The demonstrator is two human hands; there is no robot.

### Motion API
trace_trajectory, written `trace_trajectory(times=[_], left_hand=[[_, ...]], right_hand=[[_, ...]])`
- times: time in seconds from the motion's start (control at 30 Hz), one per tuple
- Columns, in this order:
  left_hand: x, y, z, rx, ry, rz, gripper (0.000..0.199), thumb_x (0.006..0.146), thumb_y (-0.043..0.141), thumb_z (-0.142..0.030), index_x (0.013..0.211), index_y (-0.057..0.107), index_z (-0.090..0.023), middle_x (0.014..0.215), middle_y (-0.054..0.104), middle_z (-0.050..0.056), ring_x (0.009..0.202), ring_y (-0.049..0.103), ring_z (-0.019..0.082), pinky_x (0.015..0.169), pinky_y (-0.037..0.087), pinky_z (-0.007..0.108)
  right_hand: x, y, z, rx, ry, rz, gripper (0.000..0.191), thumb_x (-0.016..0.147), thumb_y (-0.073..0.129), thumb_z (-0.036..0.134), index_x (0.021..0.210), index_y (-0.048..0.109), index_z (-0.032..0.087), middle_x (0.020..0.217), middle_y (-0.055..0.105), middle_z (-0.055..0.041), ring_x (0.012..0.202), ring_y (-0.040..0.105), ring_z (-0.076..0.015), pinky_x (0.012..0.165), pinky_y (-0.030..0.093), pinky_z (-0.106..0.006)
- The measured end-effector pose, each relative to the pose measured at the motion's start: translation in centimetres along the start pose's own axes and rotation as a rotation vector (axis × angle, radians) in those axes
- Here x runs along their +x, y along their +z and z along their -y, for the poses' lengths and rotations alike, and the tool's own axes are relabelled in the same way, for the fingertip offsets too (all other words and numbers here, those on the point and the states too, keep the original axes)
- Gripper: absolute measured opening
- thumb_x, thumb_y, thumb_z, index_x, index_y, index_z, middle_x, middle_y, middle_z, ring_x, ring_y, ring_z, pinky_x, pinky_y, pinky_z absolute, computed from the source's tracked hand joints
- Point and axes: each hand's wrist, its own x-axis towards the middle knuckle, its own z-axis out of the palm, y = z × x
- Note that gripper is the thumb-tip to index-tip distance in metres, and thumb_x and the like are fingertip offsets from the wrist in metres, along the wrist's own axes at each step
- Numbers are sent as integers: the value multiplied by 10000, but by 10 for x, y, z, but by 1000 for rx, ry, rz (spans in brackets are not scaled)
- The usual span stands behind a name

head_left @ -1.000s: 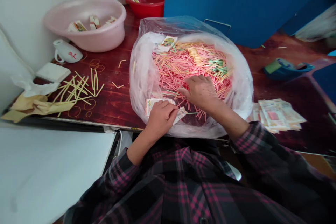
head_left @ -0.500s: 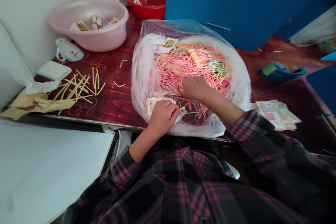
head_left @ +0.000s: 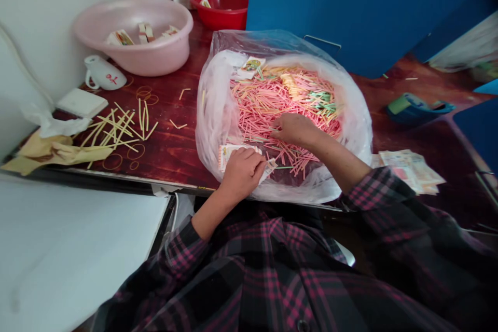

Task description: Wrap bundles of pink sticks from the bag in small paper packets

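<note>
A clear plastic bag [head_left: 218,109] lined with white plastic lies open on the table, filled with thin pink sticks [head_left: 272,98] and some yellow and green ones. My right hand [head_left: 295,130] rests on the pile, its fingertips gathered among the sticks. Whether they pinch any is hidden. My left hand [head_left: 241,174] grips a printed paper strip [head_left: 235,153] at the bag's near edge. A smaller printed slip [head_left: 268,168] sticks out beside its fingers. Further printed slips [head_left: 252,67] lie at the bag's far side.
Behind the bag stand a pink plastic basin [head_left: 132,57] holding printed packets and a red basin [head_left: 229,21]. On the dark red wooden table [head_left: 182,150] lie a white mug [head_left: 104,73], loose yellow sticks [head_left: 116,129], rubber bands, crumpled paper, and a stack of printed papers [head_left: 408,171]. A blue panel [head_left: 330,10] stands behind.
My right hand's fingers have drawn in and shifted slightly over the sticks. My left hand stays on the paper strip. The whole view has moved slightly as my head moved.
</note>
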Motion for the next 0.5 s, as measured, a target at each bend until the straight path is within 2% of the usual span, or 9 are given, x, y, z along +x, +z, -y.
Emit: trace_trajectory(times=[0.1, 0.2, 0.37, 0.5], left_hand=[[0, 1, 1, -15, 12, -15, 263, 1067, 532, -273, 909, 729, -197, 866, 737, 64, 865, 638, 227, 811, 431, 381], [0, 1, 2, -29, 15, -20, 265, 1066, 533, -275, 905, 730, -204, 848, 727, 56, 855, 637, 221, 809, 435, 374], [-1, 1, 2, -37, 17, -25, 274, 1068, 524, -283, 908, 733, -206, 837, 714, 59, 859, 632, 227, 799, 429, 377], [-1, 0, 1, -42, 1, -8, 260, 1065, 529, -277, 921, 733, -205, 851, 717, 62, 870, 629, 231, 820, 429, 383]], right_hand=[[-6, -8, -2, 6, -26, -2, 283, 1002, 549, 325, 985, 796, 188, 995, 803, -89, 865, 679, -213, 650, 339, -304], [-17, -10, -9, 2, 16, -20, 369, 1042, 491, 360, 947, 798, 179, 928, 788, -87, 819, 670, -213, 663, 368, -306], [-31, -5, -13, -145, 32, -26, 459, 1083, 446, 431, 1092, 815, 157, 1230, 776, -170, 1107, 708, -296, 885, 489, -357], [-29, -2, 6, -208, 10, -67, 527, 1067, 508, 517, 1188, 786, 86, 1262, 757, -240, 1210, 688, -378, 1011, 503, -461]])
